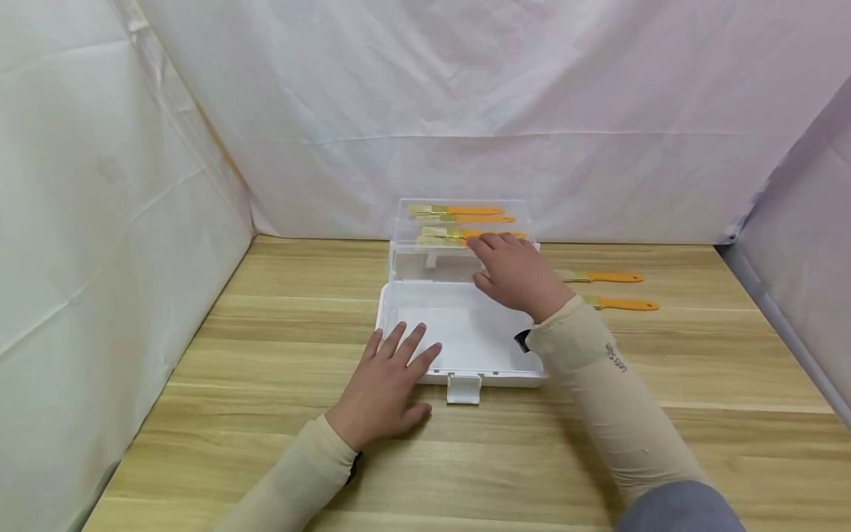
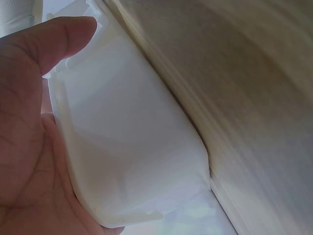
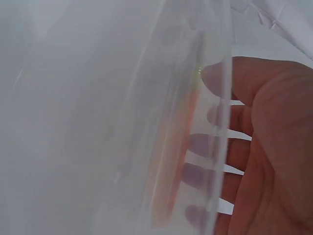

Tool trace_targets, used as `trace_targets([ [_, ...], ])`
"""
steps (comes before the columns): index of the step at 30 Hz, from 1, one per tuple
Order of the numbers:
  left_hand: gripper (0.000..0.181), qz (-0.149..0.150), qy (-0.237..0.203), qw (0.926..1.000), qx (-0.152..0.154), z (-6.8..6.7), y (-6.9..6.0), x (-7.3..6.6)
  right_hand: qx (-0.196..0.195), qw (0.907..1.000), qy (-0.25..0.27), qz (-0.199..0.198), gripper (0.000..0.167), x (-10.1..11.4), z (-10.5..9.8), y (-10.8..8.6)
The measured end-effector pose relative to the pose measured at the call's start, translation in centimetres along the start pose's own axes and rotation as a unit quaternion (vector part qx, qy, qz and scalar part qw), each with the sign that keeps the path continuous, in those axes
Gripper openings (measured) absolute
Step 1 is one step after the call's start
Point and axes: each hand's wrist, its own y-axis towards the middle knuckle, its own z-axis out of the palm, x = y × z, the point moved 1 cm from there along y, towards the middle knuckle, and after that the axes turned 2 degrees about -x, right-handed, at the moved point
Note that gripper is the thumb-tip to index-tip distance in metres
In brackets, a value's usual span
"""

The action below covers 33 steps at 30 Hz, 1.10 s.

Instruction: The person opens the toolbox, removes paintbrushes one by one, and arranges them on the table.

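Note:
A white plastic case (image 1: 475,332) sits on the table with its lid tipped back. My left hand (image 1: 385,388) rests at its front left corner, fingers spread over the near edge; the left wrist view shows the thumb by the case wall (image 2: 127,127). Behind the case's base, a clear tray (image 1: 465,201) holds several paintbrushes (image 1: 472,210) with orange handles and pale bristles. My right hand (image 1: 518,273) reaches over the tray's front right. Through its translucent wall in the right wrist view, the fingertips are beside a brush handle (image 3: 171,166); the contact is blurred.
Two more paintbrushes lie on the wooden table right of the case, the farther brush (image 1: 614,277) and the nearer brush (image 1: 628,304), their bristles partly hidden by my right hand. White cloth (image 1: 465,96) hangs behind the table and along both sides.

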Motion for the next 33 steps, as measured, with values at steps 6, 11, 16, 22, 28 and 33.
trace_targets([
  [6, 0.083, 0.001, 0.002, 1.0000, 0.000, 0.0, 0.1, 0.0, -0.005, 0.9999, 0.007, 0.007, 0.058, 0.1, 0.3, 0.2],
  [11, 0.083, -0.001, 0.007, 1.0000, 0.003, 0.0, 0.0, 0.0, -0.018, 0.9997, 0.015, 0.005, 0.056, 0.3, 0.4, 0.3],
  [16, 0.083, -0.003, 0.010, 0.9999, 0.003, 0.1, 0.0, 0.1, -0.033, 0.9989, 0.032, 0.006, 0.053, 0.4, 0.7, 0.4],
  [22, 0.083, -0.001, 0.010, 0.9999, 0.001, 0.1, -0.1, 0.1, -0.042, 0.9979, 0.047, 0.013, 0.050, 0.4, 1.1, 0.8],
  [28, 0.083, 0.000, 0.007, 1.0000, 0.001, 0.1, 0.0, 0.1, -0.063, 0.9977, 0.021, 0.011, 0.045, 0.5, 1.4, 0.9],
  [33, 0.082, 0.000, 0.002, 1.0000, 0.002, 0.0, 0.0, 0.0, -0.080, 0.9967, 0.014, 0.007, 0.042, 0.5, 1.6, 0.8],
])
